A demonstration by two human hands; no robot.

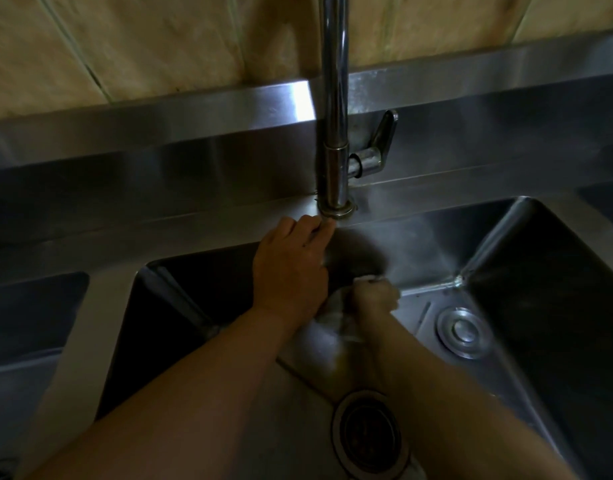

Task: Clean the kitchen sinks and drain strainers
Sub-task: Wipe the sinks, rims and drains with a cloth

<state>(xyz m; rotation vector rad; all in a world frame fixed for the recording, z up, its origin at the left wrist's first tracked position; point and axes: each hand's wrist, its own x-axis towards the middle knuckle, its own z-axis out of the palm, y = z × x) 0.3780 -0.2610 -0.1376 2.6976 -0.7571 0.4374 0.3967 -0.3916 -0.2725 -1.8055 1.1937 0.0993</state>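
A stainless steel sink basin (527, 271) fills the middle of the head view. Its round drain strainer (367, 436) lies in the floor near the bottom edge, partly behind my right forearm. My right hand (374, 294) is closed around a pale cloth (336, 318) pressed against the basin's back wall. My left hand (293, 268) rests flat over the basin's rear rim, fingertips touching the base of the faucet (334, 147), holding nothing I can see.
A round overflow fitting (464, 332) sits on the basin wall to the right. The faucet lever (383, 136) sticks up at its right side. A second basin (31, 323) lies at the left, and a steel backsplash ledge (159, 109) runs under beige tiles.
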